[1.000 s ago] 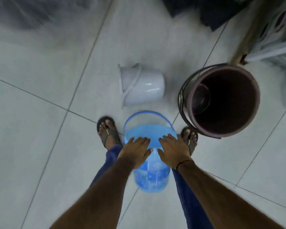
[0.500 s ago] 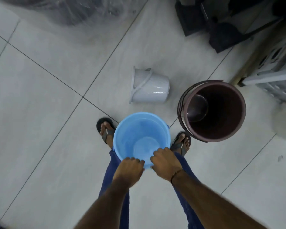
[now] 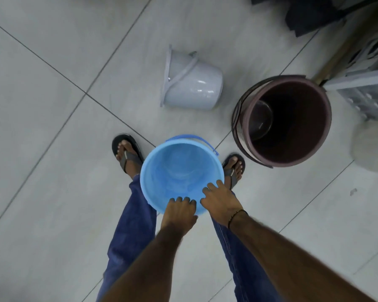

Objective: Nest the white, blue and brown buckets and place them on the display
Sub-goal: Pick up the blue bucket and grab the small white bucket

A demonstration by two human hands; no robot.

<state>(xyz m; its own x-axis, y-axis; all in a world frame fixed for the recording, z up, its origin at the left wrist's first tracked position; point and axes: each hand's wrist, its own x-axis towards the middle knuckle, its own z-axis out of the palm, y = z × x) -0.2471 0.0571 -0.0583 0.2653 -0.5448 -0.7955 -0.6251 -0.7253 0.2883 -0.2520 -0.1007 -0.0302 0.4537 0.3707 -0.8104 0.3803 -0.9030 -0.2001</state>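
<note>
A blue bucket (image 3: 179, 168) is held upright between my feet, its mouth facing up and its handle down at the far side. My left hand (image 3: 179, 211) and my right hand (image 3: 219, 200) both grip its near rim, fingers curled over the edge. A white bucket (image 3: 192, 86) lies on its side on the tiled floor beyond it, mouth to the left. A larger brown bucket (image 3: 286, 120) stands upright to the right, its handle down, its inside dark.
My sandalled feet (image 3: 127, 153) flank the blue bucket. A pale slatted rack (image 3: 367, 83) and a wooden pole stand at the right edge, dark bags (image 3: 310, 14) at the top right. Grey floor tiles spread to the left.
The blue bucket went from lying on its side to upright with its mouth up, both hands shifting to its near rim. The view has moved a little closer.
</note>
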